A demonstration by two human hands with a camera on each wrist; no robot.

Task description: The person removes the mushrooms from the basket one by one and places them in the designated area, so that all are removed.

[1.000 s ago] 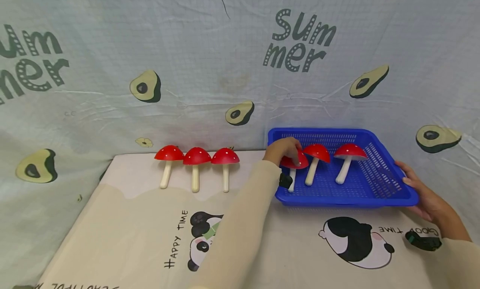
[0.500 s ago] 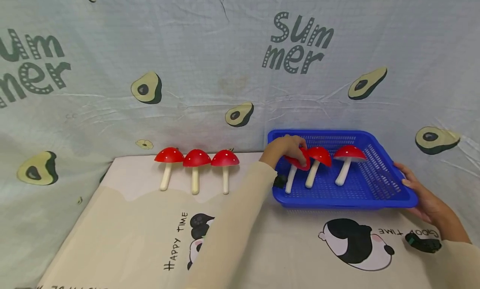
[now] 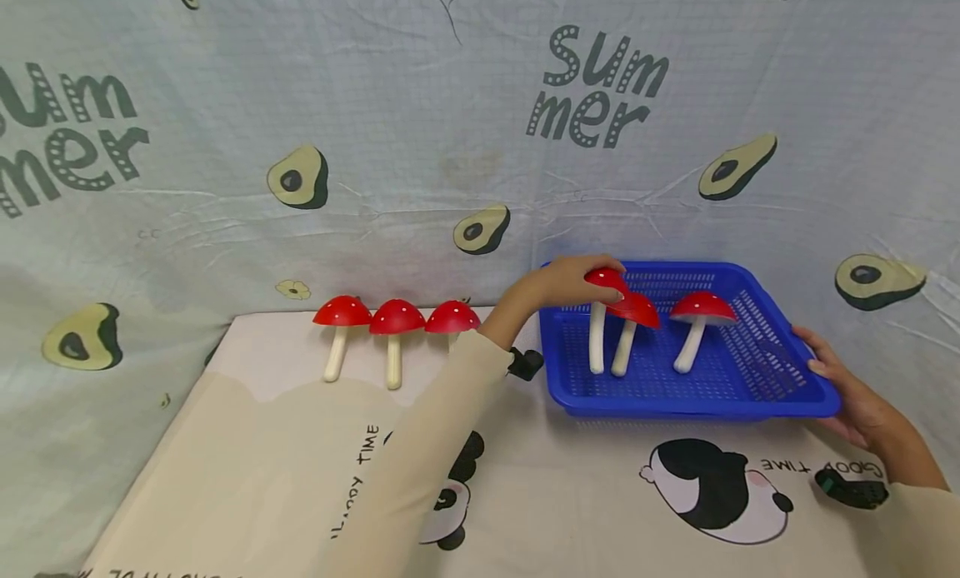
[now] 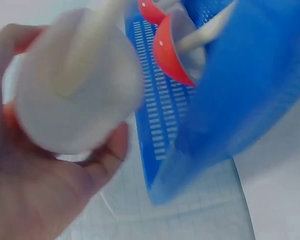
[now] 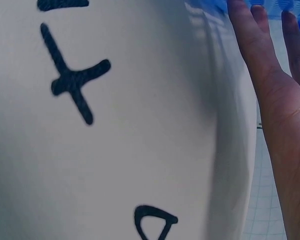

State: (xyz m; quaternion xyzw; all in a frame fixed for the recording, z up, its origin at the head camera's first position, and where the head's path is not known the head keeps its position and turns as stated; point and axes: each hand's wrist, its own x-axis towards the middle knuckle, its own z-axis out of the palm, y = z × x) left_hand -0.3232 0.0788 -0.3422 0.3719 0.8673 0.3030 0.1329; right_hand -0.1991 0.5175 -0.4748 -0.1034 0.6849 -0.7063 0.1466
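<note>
My left hand (image 3: 573,280) holds a toy mushroom (image 3: 597,338) by its red, white-spotted cap, its pale stem pointing down, over the left end of a blue plastic basket (image 3: 693,410). Seen close in the left wrist view, the pale underside of this mushroom (image 4: 77,110) faces the camera, with fingers round the cap. Two more toy mushrooms, a middle one (image 3: 636,310) and a right one (image 3: 703,306), lie inside the basket. At the basket's right end, my right hand (image 3: 862,399) grips the rim; the right wrist view shows its fingers (image 5: 252,37) reaching to the blue plastic.
Three similar mushrooms lie in a row left of the basket: a left one (image 3: 342,311), a middle one (image 3: 396,318) and a right one (image 3: 453,316), partly behind my left sleeve. A patterned cloth (image 3: 480,170) hangs behind the printed tabletop (image 3: 247,461).
My left hand has raised the leftmost basket mushroom up and back, and its stem has swung more upright. The right hand stays at the basket's rim.
</note>
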